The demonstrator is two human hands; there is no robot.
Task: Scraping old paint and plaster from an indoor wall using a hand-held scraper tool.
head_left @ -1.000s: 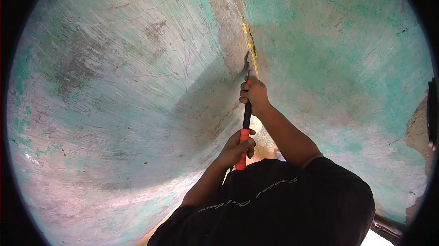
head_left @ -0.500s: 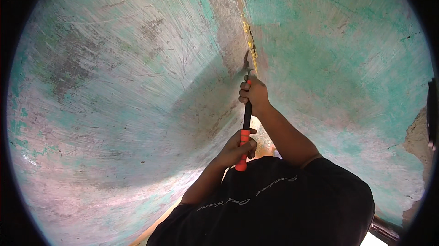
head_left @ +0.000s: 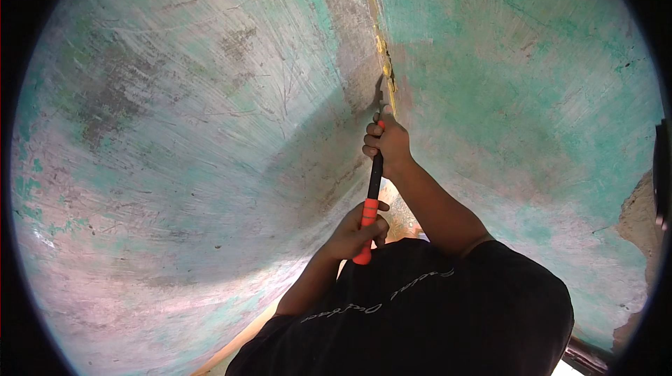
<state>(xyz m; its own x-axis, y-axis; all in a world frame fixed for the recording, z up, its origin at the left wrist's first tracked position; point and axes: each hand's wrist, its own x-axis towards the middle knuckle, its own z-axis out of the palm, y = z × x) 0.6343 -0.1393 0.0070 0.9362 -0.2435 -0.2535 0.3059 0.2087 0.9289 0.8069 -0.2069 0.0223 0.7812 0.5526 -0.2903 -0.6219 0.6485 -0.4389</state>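
Note:
Both my hands are wrapped round a long-handled scraper point(head_left: 375, 179), which has a black shaft and orange grip sections. My right hand point(head_left: 392, 144) is closed high on the shaft, just below the tool's head. Lower down, my left hand point(head_left: 353, 233) grips the orange end of the handle. The narrow dark head points up into the corner, beside a yellow-edged crack point(head_left: 387, 68) where two wall faces meet. My fingers and a shadow partly hide the head, so its contact with the wall cannot be made out.
Worn wall faces rise on both sides: a scratched grey-green left wall point(head_left: 210, 124) and a greener right wall point(head_left: 525, 82). At far right, a patch of bare brown wall point(head_left: 635, 211) shows beside a dark object point(head_left: 661, 173) at the picture's rim.
The scraper's lower end and my left hand have shifted slightly left, so the handle leans a little more. My right hand stays almost in place. Both hands keep their grip.

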